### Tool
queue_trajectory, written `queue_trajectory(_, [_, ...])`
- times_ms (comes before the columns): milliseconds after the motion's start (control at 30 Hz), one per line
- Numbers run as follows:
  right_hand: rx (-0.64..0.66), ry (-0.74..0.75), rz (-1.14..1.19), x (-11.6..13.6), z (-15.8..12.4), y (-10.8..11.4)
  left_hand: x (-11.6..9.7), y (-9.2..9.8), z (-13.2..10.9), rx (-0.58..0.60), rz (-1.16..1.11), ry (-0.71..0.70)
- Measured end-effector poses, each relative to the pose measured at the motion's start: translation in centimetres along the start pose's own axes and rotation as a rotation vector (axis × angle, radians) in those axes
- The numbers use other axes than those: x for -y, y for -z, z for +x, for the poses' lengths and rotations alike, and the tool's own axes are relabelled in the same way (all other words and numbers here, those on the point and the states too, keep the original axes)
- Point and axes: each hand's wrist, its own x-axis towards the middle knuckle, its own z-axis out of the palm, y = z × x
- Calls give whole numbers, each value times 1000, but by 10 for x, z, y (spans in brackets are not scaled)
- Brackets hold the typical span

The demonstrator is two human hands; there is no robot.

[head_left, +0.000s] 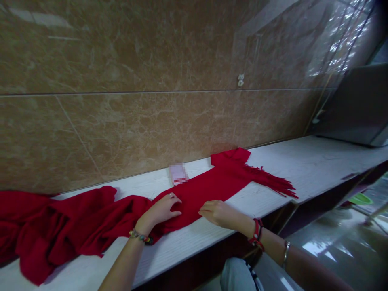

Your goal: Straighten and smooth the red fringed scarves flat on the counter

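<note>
A long red scarf [218, 184] with a fringed end [274, 182] lies along a white shelf [303, 165] against a marble wall. Its left part is bunched in a heap [54, 226]. My left hand [162, 210] rests on the flattened middle of the scarf, fingers lying fairly flat, a ring on one finger and a beaded bracelet at the wrist. My right hand [216, 212] sits at the scarf's near edge, fingers curled with their tips on the cloth. Red cords and a metal bangle circle that wrist.
A small pale pink box [178, 173] lies on the shelf behind the scarf, by the wall. A dark appliance [357, 105] stands at the shelf's far right. Below are my knee [239, 275] and a glossy floor [333, 242].
</note>
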Motion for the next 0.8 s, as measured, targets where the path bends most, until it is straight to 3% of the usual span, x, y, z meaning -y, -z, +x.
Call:
queue_trajectory(133, [7, 5, -66, 3, 2, -2, -10, 16, -35, 115, -20, -65])
queue_trajectory(233, [15, 9, -96, 6, 4, 1, -6, 27, -61, 159, 60, 16])
queue_trajectory(333, [36, 8, -143, 11, 8, 7, -4, 25, -76, 151, 114, 63])
queue_trajectory(600, [103, -56, -222, 23, 20, 5, -12, -17, -81, -50, 499, 292])
queue_trajectory(700, [105, -88, -223, 24, 21, -2, 6, -10, -90, -146, 580, 374])
queue_trajectory(800, [91, -114, -225, 24, 21, -5, 32, 17, -106, -237, 657, 401])
